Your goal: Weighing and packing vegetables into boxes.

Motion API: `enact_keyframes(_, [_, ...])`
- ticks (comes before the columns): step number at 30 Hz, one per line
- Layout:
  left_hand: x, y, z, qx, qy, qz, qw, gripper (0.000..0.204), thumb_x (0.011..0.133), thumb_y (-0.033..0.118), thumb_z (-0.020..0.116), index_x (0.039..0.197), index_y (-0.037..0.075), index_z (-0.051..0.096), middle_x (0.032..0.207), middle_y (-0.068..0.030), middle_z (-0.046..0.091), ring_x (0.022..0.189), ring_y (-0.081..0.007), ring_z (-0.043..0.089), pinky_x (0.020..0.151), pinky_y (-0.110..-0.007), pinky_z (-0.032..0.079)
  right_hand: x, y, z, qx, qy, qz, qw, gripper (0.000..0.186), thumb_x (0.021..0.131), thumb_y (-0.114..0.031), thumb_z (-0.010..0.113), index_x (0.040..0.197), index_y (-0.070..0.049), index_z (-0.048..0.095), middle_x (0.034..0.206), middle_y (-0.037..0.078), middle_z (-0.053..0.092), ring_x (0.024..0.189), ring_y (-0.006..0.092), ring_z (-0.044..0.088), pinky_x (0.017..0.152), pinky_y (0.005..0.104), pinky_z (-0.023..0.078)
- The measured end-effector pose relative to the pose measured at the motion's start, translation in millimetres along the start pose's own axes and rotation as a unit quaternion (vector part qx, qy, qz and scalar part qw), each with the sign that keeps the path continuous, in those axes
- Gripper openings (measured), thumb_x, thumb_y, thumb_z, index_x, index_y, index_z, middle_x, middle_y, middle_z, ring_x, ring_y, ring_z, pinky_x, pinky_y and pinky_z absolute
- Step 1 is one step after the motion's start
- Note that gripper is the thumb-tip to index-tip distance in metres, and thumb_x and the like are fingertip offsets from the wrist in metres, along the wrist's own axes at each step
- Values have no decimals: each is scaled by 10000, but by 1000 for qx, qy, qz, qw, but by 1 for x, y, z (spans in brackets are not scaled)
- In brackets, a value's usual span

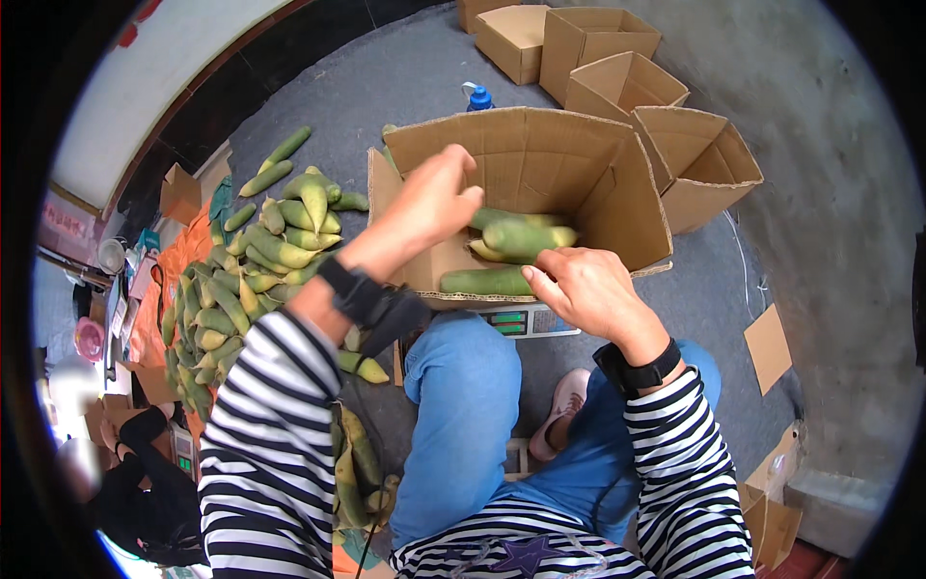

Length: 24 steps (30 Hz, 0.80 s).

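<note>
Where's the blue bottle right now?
In the head view's upper middle, the blue bottle shows just beyond the far wall of the cardboard box holding green radishes.

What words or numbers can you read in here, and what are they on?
None can be read clearly.
Scale by the open box's near edge: its green displays are too small to read.
Second scale at far left: too small and blurred.
Striped shirt: pale marks around the star, too unclear to read.
</note>
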State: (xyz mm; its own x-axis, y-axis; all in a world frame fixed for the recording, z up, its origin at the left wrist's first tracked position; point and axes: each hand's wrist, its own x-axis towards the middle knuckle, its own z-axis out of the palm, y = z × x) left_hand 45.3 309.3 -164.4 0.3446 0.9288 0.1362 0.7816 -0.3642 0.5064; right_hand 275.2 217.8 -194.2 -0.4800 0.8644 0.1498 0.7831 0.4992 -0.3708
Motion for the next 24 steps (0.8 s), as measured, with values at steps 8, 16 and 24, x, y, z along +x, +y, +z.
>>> enact_keyframes(8, [-169,-63,-77,-210,85,-150,962,239,984,108,624,1192,-4,586,1110,-34,641,1042,-116,606,924,-265,482,0,-2,-1,16,10,3,1000,348,998,-306,513,809,-35,624,767,183,647,747,398,634,676,499,496])
enact_keyframes(16, [-450,-213,11,-99,144,-423,889,212,917,134,675,1053,-11,604,879,-82,646,802,-152,599,749,-313,496,0,-6,0,11,20,20,1000,372,1021,-338,486,842,-44,627,810,189,650,804,413,636,707,501,493])
enact_keyframes(24, [-594,-235,73,75,-21,-559,825,250,844,162,705,980,-6,580,888,-214,654,895,-439,634,803,-478,509,5,-11,-3,21,-4,54,998,353,1017,-330,501,910,-31,655,828,188,658,812,399,633,705,456,476])
